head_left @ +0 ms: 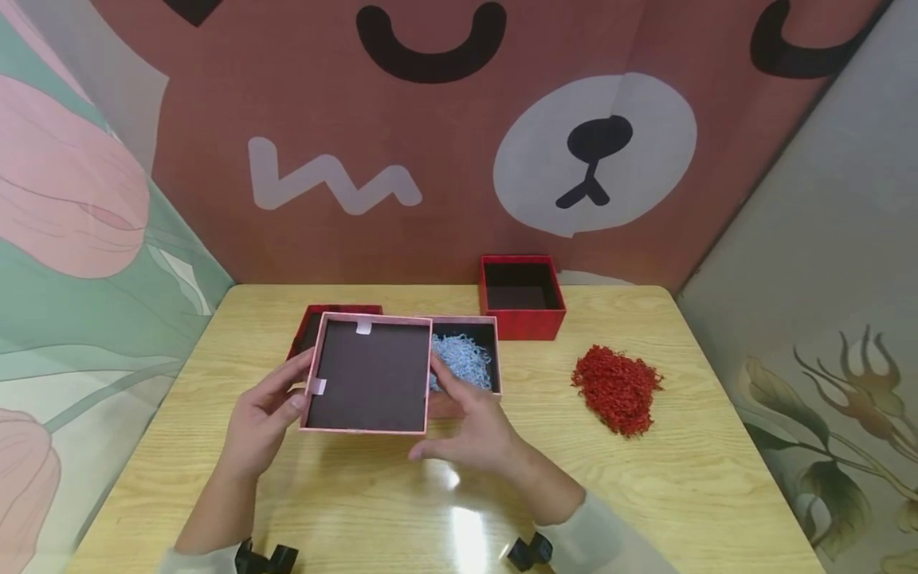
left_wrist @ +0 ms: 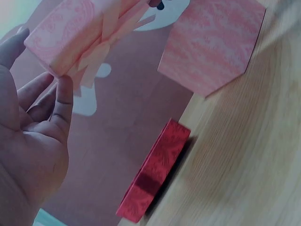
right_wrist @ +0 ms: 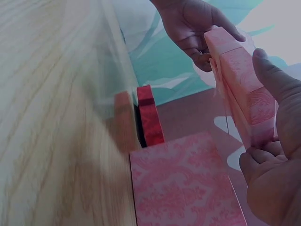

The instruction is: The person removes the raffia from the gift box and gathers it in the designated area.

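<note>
A pink square box lid (head_left: 373, 375), dark inside with two small white tabs, is held up in the air with its hollow side toward the head view. My left hand (head_left: 261, 418) grips its left edge between thumb and fingers. My right hand (head_left: 476, 426) is at the opposite edge, fingers curled behind the corner, thumb standing off below. Ribbon (left_wrist: 96, 59) hangs on the lid's outer face in the left wrist view. Just behind stands the pink box (head_left: 497, 359) with light blue shredded paper (head_left: 462, 360) in it; the lid covers its left part.
A red box (head_left: 527, 324), dark inside, stands at the table's back edge. Red shredded paper (head_left: 618, 391) lies heaped on the right of the wooden table (head_left: 688, 478). Partly hidden behind the pink lid is a red lid (head_left: 344, 308). Printed walls rise behind and at both sides.
</note>
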Action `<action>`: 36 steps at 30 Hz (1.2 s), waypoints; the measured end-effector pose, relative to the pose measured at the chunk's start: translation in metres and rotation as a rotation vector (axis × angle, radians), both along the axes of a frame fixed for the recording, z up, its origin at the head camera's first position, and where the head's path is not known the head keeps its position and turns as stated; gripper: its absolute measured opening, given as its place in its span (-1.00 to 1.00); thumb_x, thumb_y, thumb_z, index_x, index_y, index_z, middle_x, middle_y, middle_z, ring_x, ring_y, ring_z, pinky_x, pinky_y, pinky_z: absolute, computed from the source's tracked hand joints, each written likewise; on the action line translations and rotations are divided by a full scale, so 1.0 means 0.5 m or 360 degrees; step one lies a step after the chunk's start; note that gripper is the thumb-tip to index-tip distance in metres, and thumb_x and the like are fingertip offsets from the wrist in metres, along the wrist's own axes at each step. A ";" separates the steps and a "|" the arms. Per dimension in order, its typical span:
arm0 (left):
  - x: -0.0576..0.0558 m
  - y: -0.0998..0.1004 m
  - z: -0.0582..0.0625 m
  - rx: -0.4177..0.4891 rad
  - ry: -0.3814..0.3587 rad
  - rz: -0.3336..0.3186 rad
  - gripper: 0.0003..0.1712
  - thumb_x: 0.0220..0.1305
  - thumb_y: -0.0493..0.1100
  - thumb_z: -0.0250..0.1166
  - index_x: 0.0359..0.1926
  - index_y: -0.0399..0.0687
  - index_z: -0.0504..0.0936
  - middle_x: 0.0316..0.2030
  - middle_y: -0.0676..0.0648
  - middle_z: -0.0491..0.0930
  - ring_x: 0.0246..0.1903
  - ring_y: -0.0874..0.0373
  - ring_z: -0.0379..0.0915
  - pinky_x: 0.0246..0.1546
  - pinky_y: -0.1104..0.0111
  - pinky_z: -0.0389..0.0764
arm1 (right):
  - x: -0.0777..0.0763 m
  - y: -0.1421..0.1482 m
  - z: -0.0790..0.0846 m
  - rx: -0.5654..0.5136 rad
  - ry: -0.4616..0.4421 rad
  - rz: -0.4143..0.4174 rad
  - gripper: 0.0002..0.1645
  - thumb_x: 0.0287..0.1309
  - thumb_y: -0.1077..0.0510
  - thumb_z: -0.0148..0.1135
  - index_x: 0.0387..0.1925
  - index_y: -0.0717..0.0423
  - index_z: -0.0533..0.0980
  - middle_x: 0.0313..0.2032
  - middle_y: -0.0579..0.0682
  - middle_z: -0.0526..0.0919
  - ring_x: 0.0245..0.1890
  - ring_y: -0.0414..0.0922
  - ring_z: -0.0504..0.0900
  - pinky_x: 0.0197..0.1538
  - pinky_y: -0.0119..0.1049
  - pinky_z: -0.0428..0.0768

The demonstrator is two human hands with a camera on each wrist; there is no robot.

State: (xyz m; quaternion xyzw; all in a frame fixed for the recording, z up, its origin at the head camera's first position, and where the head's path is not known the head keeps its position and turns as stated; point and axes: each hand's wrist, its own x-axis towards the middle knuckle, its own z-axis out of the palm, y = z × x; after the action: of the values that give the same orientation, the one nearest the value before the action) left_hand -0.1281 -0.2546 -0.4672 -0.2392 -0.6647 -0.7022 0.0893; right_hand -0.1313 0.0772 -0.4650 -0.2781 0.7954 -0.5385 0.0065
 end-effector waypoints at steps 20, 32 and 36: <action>0.038 -0.097 -0.040 0.0166 0.0226 -0.0385 0.07 -0.21 -0.73 0.52 0.32 -0.87 0.10 0.45 -0.59 0.13 0.49 -0.14 0.19 0.30 0.29 0.53 | 0.024 -0.070 -0.022 0.0146 -0.0129 0.0064 0.40 -0.06 -0.29 0.63 0.66 -0.28 -0.03 0.56 -0.20 0.15 0.47 -0.09 0.34 0.46 -0.12 0.39; 0.077 -0.138 -0.049 -0.0166 -0.0092 -0.0112 0.04 -0.22 -0.84 0.39 0.40 -0.69 0.23 0.47 -0.38 0.27 0.42 0.10 0.34 0.21 0.42 0.58 | 0.030 -0.113 -0.042 0.0342 -0.0179 0.0048 0.42 -0.12 -0.35 0.63 0.65 -0.18 0.02 0.54 -0.13 0.19 0.41 -0.06 0.42 0.44 -0.17 0.41; 0.088 -0.150 -0.054 -0.0314 -0.0259 -0.0024 0.03 -0.13 -0.78 0.41 0.45 -0.55 0.27 0.49 -0.25 0.31 0.38 0.19 0.39 0.19 0.44 0.59 | 0.030 -0.122 -0.053 0.0385 -0.0221 0.0067 0.42 -0.13 -0.34 0.64 0.64 -0.21 0.03 0.54 -0.17 0.19 0.45 -0.08 0.37 0.46 -0.17 0.38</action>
State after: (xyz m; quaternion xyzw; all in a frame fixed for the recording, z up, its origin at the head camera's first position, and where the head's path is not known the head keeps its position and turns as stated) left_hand -0.0842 -0.3295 -0.4942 -0.1940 -0.7339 -0.6510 0.0059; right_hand -0.1164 0.0164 -0.4916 -0.2541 0.8462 -0.4562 0.1063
